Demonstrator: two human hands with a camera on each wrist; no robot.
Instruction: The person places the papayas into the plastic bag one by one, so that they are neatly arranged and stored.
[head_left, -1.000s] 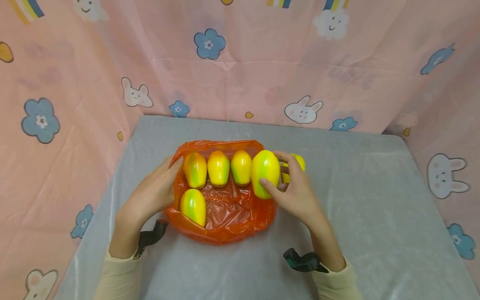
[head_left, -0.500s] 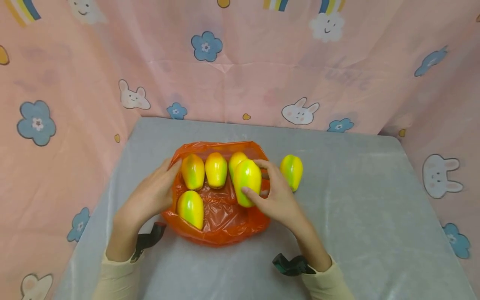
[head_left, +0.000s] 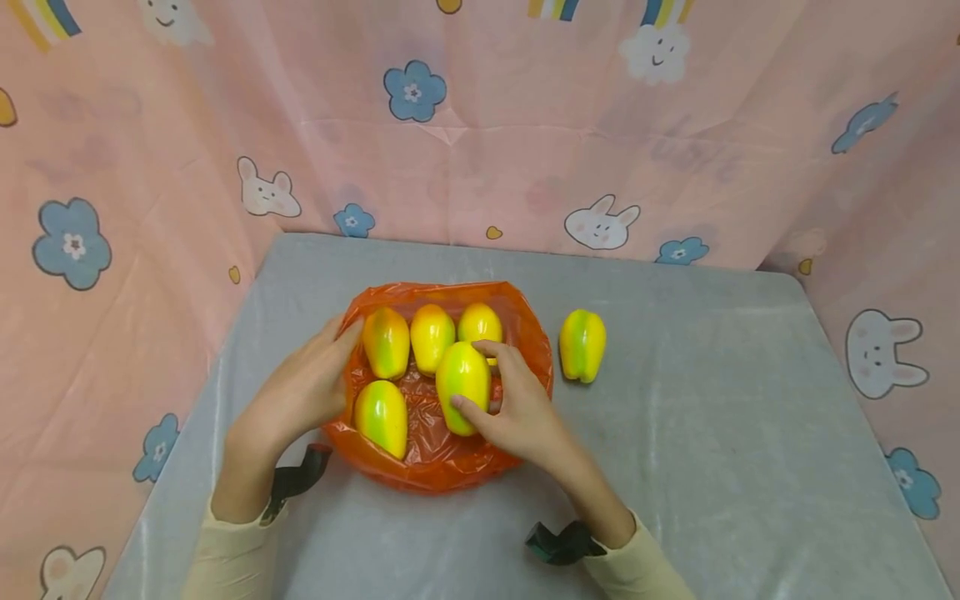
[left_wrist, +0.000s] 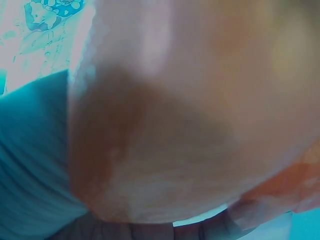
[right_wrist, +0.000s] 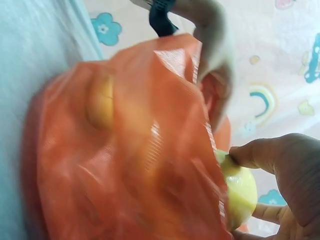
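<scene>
An orange-red plastic bag lies with its mouth wide open in the head view. My left hand holds the bag's left rim, its fingers partly hidden by the bag. With thumb and fingers, my right hand grips a yellow-green papaya over the bag's opening. Three papayas stand in a row along the far inside, the leftmost papaya tinged orange. Another papaya lies at the near left inside. In the right wrist view the held papaya shows behind the bag's edge. The left wrist view is mostly blurred.
One ridged papaya lies on the grey-covered table, just right of the bag. A pink printed curtain hangs behind the table and on both sides. Dark wrist cameras are strapped to both wrists.
My right hand has carried the papaya leftward and nearer me, from the bag's right rim to over its middle. The left hand has stayed on the left rim.
</scene>
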